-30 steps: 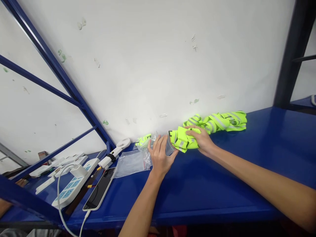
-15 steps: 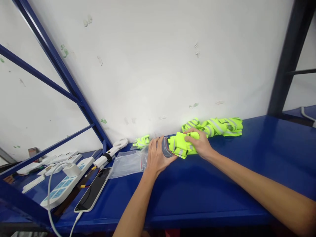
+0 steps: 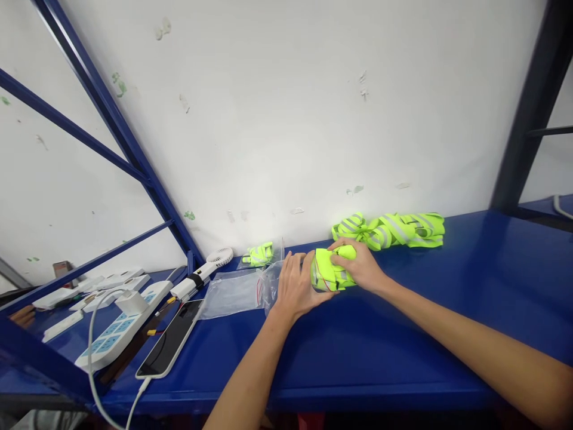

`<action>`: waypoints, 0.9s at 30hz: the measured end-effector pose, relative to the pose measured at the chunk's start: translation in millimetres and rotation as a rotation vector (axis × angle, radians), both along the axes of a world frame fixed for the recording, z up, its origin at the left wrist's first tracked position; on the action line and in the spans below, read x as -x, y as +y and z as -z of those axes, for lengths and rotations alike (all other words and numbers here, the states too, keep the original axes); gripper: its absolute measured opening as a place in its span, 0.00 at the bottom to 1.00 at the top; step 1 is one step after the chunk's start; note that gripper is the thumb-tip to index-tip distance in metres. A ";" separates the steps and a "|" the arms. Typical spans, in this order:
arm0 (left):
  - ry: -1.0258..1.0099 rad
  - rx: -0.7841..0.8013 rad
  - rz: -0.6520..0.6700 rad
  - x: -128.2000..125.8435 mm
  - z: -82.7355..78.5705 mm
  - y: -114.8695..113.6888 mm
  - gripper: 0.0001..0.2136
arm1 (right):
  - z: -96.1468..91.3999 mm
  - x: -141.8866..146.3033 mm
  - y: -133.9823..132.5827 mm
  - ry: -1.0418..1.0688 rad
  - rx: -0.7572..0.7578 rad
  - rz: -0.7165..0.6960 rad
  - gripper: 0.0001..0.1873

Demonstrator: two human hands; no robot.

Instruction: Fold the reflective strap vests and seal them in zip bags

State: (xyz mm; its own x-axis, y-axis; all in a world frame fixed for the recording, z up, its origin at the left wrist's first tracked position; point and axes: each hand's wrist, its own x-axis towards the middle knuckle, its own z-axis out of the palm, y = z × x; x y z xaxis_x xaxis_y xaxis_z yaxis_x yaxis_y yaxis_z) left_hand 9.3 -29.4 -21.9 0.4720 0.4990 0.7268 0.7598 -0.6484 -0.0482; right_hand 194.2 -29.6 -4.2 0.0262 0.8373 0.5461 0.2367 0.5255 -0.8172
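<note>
My right hand (image 3: 358,263) grips a folded neon-yellow reflective strap bundle (image 3: 332,270) with grey stripes. The bundle's left end sits inside the mouth of a clear zip bag (image 3: 271,280). Around that bag my left hand (image 3: 297,283) is closed, fingers on top and thumb along the front edge. Most of the bag is hidden by the left hand. Behind my right hand, against the wall, lies a loose heap of the same neon straps (image 3: 398,230). Left of my hands, another neon bundle (image 3: 260,255) rests in clear plastic near the wall.
Flat empty zip bags (image 3: 233,292) lie on the blue table (image 3: 394,346). To the left are a phone (image 3: 170,340) on a cable, a white handheld fan (image 3: 219,258) and a power strip (image 3: 120,328). Blue frame posts (image 3: 134,149) rise at left.
The neon bundle has gone further into the zip bag, and the bag's mouth now reaches over more of it. My left hand has shifted right, toward my right hand.
</note>
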 end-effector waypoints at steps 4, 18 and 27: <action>0.005 0.009 -0.010 -1.2 1.6 0.3 0.42 | 2.8 3.9 -1.0 0.025 0.002 -0.047 0.07; -0.074 -0.012 -0.028 2.8 -0.1 9.4 0.48 | -3.2 -0.6 0.2 0.098 0.089 -0.307 0.16; 0.003 -0.035 -0.101 -3.2 -6.6 2.3 0.34 | -7.2 -0.9 0.3 -0.071 0.006 -0.201 0.09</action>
